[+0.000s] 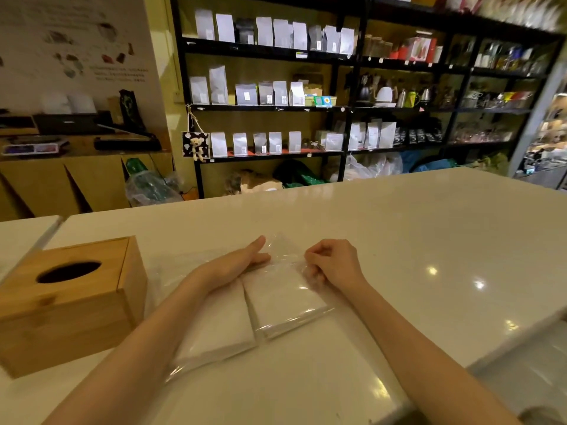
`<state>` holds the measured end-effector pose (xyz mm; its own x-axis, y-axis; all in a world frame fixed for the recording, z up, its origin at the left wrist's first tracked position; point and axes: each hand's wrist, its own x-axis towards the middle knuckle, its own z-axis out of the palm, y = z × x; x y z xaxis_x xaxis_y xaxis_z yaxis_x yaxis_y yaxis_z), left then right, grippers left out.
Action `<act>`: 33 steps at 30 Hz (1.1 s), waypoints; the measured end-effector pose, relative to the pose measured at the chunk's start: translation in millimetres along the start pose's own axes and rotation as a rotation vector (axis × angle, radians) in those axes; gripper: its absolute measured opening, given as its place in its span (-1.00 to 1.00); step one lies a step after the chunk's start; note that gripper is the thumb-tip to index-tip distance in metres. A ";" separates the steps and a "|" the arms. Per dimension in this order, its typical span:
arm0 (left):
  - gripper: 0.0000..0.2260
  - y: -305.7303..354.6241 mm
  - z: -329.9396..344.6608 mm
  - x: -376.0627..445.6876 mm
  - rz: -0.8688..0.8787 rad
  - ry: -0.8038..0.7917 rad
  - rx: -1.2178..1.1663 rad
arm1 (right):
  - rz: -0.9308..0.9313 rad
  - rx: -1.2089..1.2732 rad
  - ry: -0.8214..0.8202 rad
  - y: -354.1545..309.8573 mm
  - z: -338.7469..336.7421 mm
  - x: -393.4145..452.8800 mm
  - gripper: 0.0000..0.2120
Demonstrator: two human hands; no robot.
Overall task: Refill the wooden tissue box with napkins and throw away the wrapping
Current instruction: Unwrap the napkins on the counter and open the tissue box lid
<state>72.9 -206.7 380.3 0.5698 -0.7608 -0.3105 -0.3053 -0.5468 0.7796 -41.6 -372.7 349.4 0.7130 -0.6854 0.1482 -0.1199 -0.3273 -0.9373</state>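
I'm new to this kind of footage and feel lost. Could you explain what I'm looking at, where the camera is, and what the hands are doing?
There is no machine here, just a person's two bare hands. The single picture comes from a camera on their head, looking forward and down. On the white counter stand a wooden tissue box and two napkin packs in clear wrapping. The left hand lies flat, pressing the packs down. The right hand pinches the wrapping, apparently to open it. Shop shelves stand behind.
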 end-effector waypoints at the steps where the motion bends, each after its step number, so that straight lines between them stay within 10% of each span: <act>1: -0.38 0.9 0.7 -0.2 0.004 0.002 0.010 | -0.023 -0.020 0.008 -0.4 -0.2 -0.1 -0.92; 19: -0.24 9.8 -32.4 -35.0 0.029 -0.114 0.033 | -0.079 0.333 -0.092 -31.9 -30.3 -15.9 -0.93; 30: -0.09 23.8 -56.7 -76.2 -0.089 -0.318 0.286 | 0.017 0.479 -0.631 -28.5 -92.3 -53.0 -0.95; 33: -0.31 35.5 -42.1 -81.4 -0.175 -0.314 0.473 | 0.054 0.384 -0.770 -17.4 -101.4 -64.6 -0.76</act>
<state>47.8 -149.4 456.1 0.4114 -0.6732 -0.6144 -0.5752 -0.7147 0.3979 -155.7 -388.7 388.2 0.9995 -0.0166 -0.0251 -0.0246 0.0306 -0.9992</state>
